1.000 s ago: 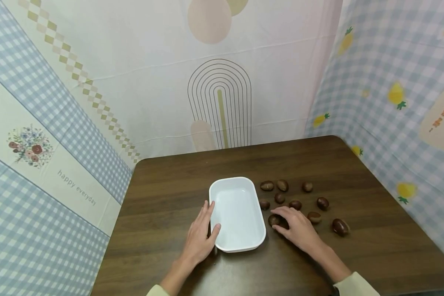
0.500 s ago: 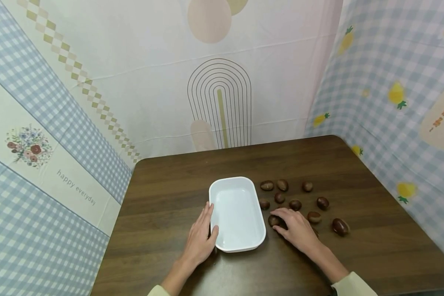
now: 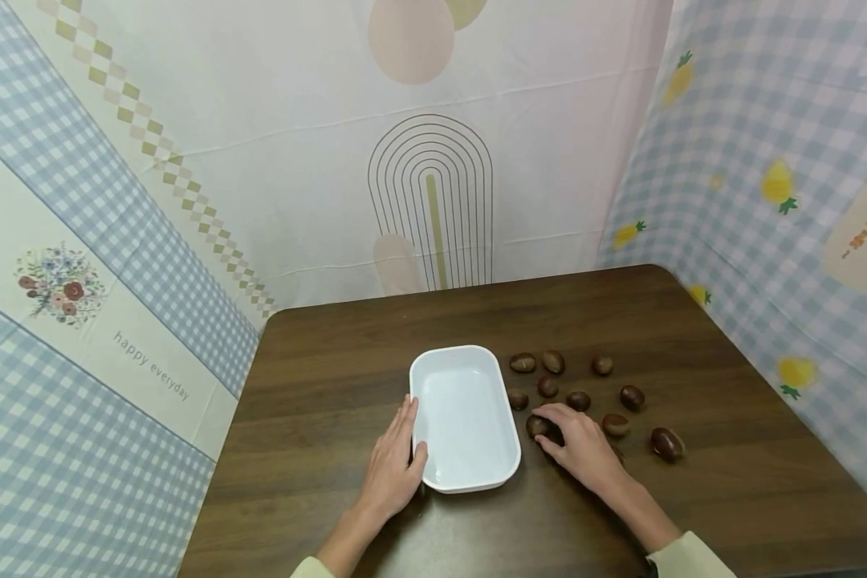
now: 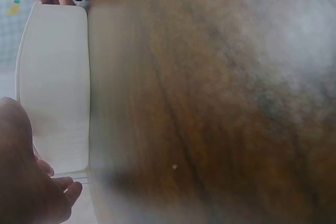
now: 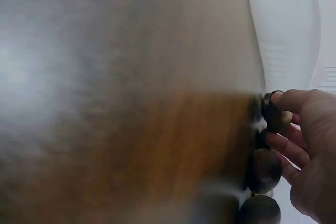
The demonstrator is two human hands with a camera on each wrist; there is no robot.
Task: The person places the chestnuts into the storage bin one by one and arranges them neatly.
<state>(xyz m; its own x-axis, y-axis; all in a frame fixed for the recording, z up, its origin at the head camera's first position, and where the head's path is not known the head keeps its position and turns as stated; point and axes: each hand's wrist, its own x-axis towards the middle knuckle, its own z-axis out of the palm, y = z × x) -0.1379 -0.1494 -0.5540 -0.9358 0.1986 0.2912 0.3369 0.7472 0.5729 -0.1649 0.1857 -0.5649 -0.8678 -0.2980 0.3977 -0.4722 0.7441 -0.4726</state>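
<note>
A white rectangular dish (image 3: 466,425) stands on the wooden table with nothing in it. My left hand (image 3: 392,466) lies along its left side, fingers extended against the wall and thumb at the rim. To the right of the dish, my right hand (image 3: 581,449) pinches a brown chestnut (image 3: 537,426) between thumb and fingers, low over the table. In the right wrist view, the thumb and fingertips bracket that chestnut (image 5: 278,120), with another chestnut (image 5: 265,170) just beside the fingers. The palm partly covers a chestnut in the head view.
Several loose chestnuts lie around and beyond my right hand, among them one chestnut (image 3: 667,444) farthest right and one chestnut (image 3: 518,399) close to the dish's right wall. The brown table (image 3: 318,385) meets patterned cloth walls (image 3: 296,201) at the back and sides.
My right fingers have drawn in on the chestnut, which has shifted very slightly away from me. My left thumb has eased back a little toward the rim. The dish stays in place.
</note>
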